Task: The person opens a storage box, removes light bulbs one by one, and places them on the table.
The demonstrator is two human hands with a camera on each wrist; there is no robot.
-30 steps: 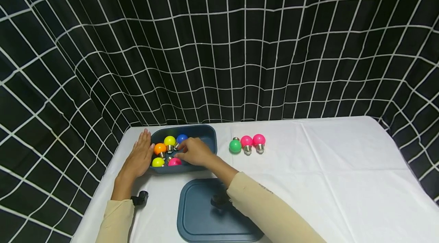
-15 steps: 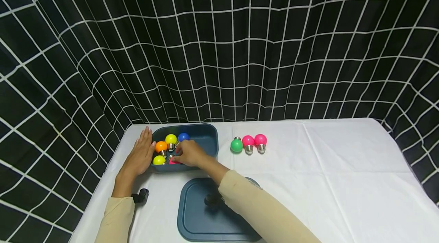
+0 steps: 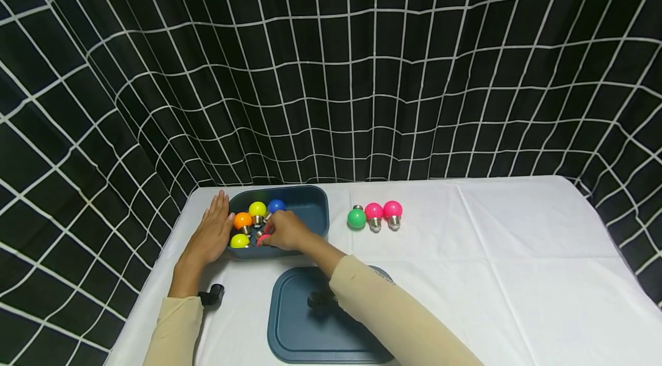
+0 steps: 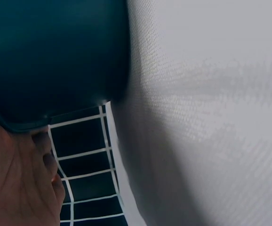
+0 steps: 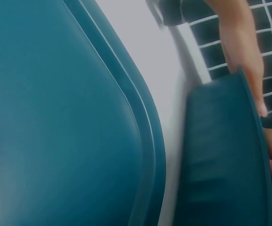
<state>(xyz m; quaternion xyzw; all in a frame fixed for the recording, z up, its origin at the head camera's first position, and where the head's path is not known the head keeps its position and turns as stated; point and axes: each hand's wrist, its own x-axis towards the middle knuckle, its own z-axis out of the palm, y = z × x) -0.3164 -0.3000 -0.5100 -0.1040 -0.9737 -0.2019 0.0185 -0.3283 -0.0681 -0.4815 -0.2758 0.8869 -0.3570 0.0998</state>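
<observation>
A dark blue plastic box [image 3: 312,214] at the table's far left holds several small light bulbs. My left hand [image 3: 207,237] rests flat with straight fingers against the box's left end; the left wrist view shows this hand [image 4: 20,176] at the box wall [image 4: 56,56]. Inside the box my right hand [image 3: 287,232] pinches a pink light bulb [image 3: 262,239], partly covered by the thumb. Around it lie an orange bulb [image 3: 242,220], a yellow bulb [image 3: 257,209], another yellow bulb [image 3: 239,241] and a blue bulb [image 3: 276,205]. The right fingertips are largely hidden.
Right of the box, a green bulb [image 3: 356,218] and two pink bulbs, one nearer [image 3: 374,211] and one farther right [image 3: 393,210], lie in a row on the white cloth [image 3: 465,274]. A flat blue lid [image 3: 289,326] lies in front, under my right forearm.
My right hand has lowered slightly onto the pink bulb, its thumb now over it. The left hand stays at the box's end. The view has shifted a little.
</observation>
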